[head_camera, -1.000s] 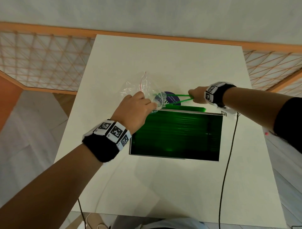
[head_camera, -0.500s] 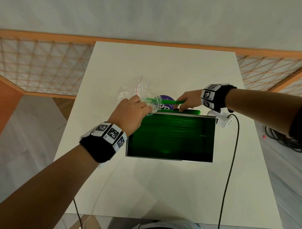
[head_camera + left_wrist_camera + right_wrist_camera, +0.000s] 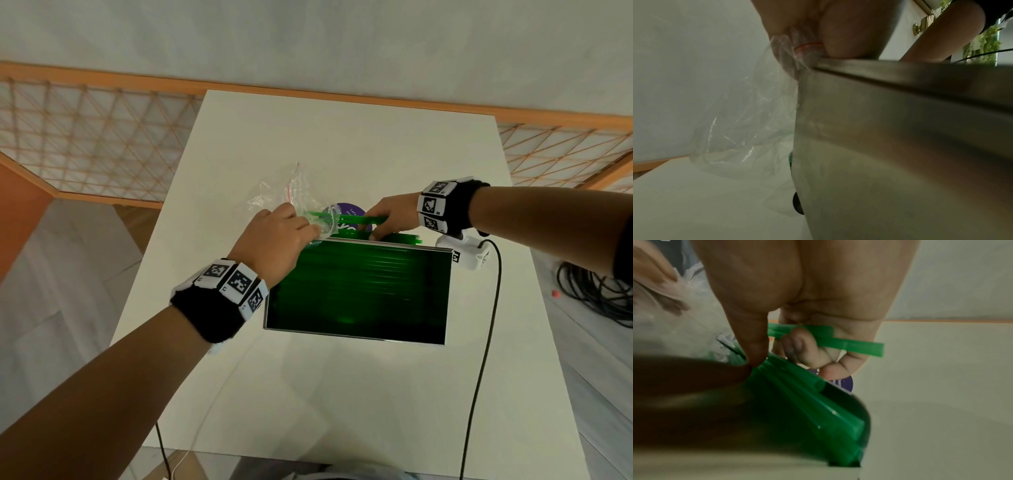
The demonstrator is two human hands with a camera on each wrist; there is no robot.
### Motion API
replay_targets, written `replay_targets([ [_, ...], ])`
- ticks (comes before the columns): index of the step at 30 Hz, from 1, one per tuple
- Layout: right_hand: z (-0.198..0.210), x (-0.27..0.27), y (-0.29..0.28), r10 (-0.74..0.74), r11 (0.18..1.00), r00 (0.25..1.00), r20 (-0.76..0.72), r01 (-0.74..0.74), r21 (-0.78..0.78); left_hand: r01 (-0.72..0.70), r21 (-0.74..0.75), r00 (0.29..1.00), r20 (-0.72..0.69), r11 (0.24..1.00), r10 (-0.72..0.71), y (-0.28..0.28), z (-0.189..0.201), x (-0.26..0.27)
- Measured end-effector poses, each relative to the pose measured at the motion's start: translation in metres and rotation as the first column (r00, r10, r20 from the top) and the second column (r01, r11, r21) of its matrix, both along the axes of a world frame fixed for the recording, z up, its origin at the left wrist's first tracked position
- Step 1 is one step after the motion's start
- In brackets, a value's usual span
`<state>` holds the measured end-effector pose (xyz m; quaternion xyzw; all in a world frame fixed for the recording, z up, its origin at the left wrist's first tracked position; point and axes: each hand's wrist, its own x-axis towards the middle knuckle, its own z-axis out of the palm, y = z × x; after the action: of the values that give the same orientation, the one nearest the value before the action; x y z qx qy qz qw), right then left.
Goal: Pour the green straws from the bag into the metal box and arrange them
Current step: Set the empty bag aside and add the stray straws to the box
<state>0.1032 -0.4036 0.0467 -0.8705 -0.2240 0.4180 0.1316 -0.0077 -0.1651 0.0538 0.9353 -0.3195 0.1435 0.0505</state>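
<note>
Left hand [image 3: 274, 240] grips the mouth of the clear zip bag [image 3: 284, 192] with curled fingers, held at the far-left corner of the metal box [image 3: 356, 337]; left wrist view shows the red zip strip [image 3: 807, 46] pinched against the box rim [image 3: 900, 76]. Bag body hangs crumpled past the far-left corner of the box, above the bench [image 3: 342, 144]. Right hand [image 3: 394, 214] pinches a couple of green straws [image 3: 849, 344] between curled fingers, their other ends inside the bag mouth; thumb [image 3: 754, 344] points down, its tip touching the straw pile [image 3: 818, 410]. That pile lies lengthwise along the far wall of the box, ends poking just past the far rim. Box interior reads dark green all over; cannot tell straws from reflection there. Box sits mid-bench. Purple round sticker [image 3: 352, 216] on bench just behind the box, partly hidden by straws. Black cable [image 3: 486, 325] runs along right side of the bench. Coiled cables [image 3: 596, 291] on the floor at right.
</note>
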Motion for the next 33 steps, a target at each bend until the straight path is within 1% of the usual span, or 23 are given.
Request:
replay_targets([
  [7, 0.004, 0.000, 0.004, 0.061, 0.997, 0.997, 0.054, -0.058, -0.049, -0.009, 0.015, 0.999, -0.031, 1.000, 0.009, 0.000, 0.000, 0.002],
  [10, 0.009, -0.003, 0.005, 0.120, 0.987, 0.989, 0.083, -0.110, -0.117, -0.010, 0.023, 0.999, -0.030, 1.000, 0.010, -0.001, 0.000, 0.004],
  [13, 0.011, -0.002, 0.002, 0.143, 0.978, 0.985, 0.094, -0.126, -0.167, -0.008, 0.029, 0.999, -0.042, 1.000, 0.009, 0.000, 0.000, 0.006],
  [15, 0.011, 0.002, -0.004, 0.084, 0.984, 0.994, 0.074, -0.071, -0.162, -0.018, 0.038, 0.998, -0.066, 0.999, 0.021, 0.001, -0.001, 0.006],
  [18, 0.018, 0.006, -0.006, -0.084, 0.990, 0.996, -0.013, 0.082, -0.118, -0.054, 0.038, 0.987, -0.151, 0.998, 0.059, 0.001, 0.001, 0.010],
  [20, 0.032, 0.005, -0.009, -0.110, 0.986, 0.994, 0.023, 0.112, -0.126, -0.097, 0.071, 0.964, -0.240, 0.993, 0.112, -0.003, 0.004, 0.016],
  [22, 0.048, 0.006, -0.017, -0.142, 0.976, 0.987, 0.071, 0.151, -0.154, -0.125, 0.119, 0.947, -0.282, 0.985, 0.155, -0.005, 0.004, 0.025],
  [24, 0.068, 0.008, -0.028, -0.182, 0.977, 0.974, 0.133, 0.195, -0.091, -0.140, 0.129, 0.926, -0.335, 0.982, 0.176, -0.005, 0.004, 0.035],
  [25, 0.079, 0.004, -0.030, -0.236, 0.970, 0.962, 0.136, 0.241, -0.019, -0.145, 0.116, 0.917, -0.358, 0.983, 0.178, -0.005, 0.003, 0.040],
  [27, 0.100, -0.008, -0.032, -0.309, 0.949, 0.932, 0.191, 0.288, 0.129, -0.167, 0.086, 0.891, -0.413, 0.982, 0.187, -0.004, 0.003, 0.046],
  [29, 0.113, -0.030, -0.025, -0.338, 0.925, 0.906, 0.255, 0.268, 0.271, -0.170, 0.039, 0.853, -0.495, 0.985, 0.167, -0.003, 0.004, 0.051],
  [31, 0.116, -0.059, -0.013, -0.357, 0.882, 0.900, 0.251, 0.235, 0.409, -0.154, -0.076, 0.846, -0.525, 0.985, 0.092, 0.004, 0.007, 0.053],
  [33, 0.108, -0.088, 0.000, -0.350, 0.855, 0.917, 0.194, 0.228, 0.466, -0.185, -0.234, 0.875, -0.481, 0.955, 0.052, 0.015, 0.009, 0.053],
])
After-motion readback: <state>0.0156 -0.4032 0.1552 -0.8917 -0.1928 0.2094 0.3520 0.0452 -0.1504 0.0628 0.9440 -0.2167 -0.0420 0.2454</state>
